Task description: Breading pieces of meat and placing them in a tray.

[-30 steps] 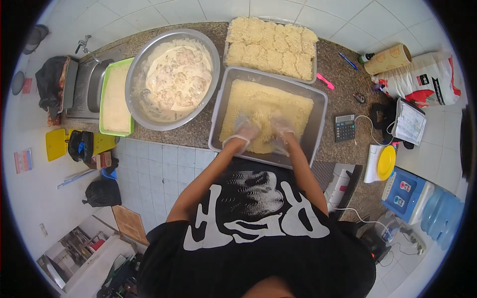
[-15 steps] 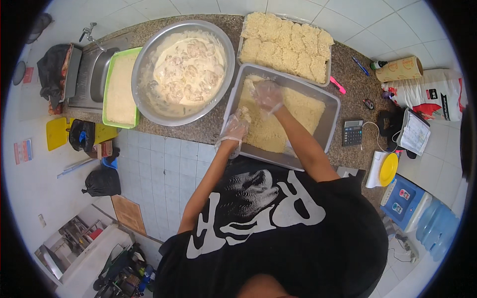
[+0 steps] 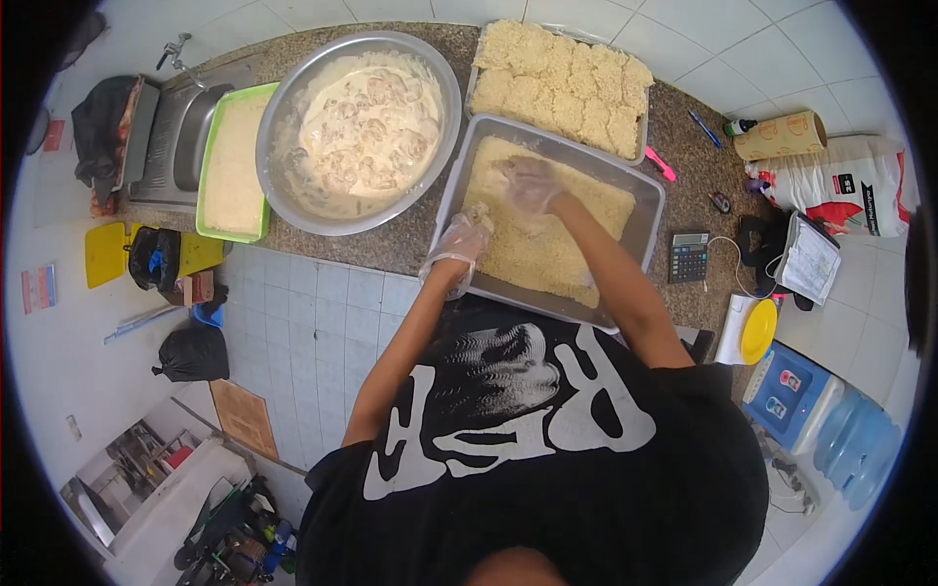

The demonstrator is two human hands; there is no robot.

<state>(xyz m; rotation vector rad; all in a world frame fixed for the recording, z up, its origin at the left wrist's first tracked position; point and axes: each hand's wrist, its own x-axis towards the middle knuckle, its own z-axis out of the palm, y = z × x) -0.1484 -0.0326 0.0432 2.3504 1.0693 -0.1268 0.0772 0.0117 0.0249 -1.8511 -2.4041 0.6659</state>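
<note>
Clear, thin plastic covers both hands from where I stand, and they are at work in a grey tub (image 3: pixel 649 207) on the speckled tabletop (image 3: pixel 371 252), just below a tray of coated pieces (image 3: pixel 557 88) and to the right of a metal bowl (image 3: pixel 283 156) of wet, creamy batter (image 3: pixel 366 127). At the tub's left side the left hand (image 3: pixel 462 242) has its fingers curled round what looks to me like a crumb-coated lump (image 3: pixel 479 212), mostly hidden by the glove, so its shape is hard to judge. The right hand (image 3: pixel 533 186) is down on the loose crumbs (image 3: pixel 576 225) towards the far left of the tub, slightly blurred, and I can't make out whether its fingers are spread or closed on anything. I'd expect the lump to be light and soft, with little stiffness, damp under its dry coat and probably slippery wherever a bare patch meets the plastic. That coat is likely the fragile part: a hard pinch could rub it off or press dents into it, so I would cradle it from underneath with slack fingers and touch only crumbed faces. Loose crumbs should be easier company, dry and nearly weightless, best scooped with a cupped palm or patted flat, since they would run out between parted fingers
</note>
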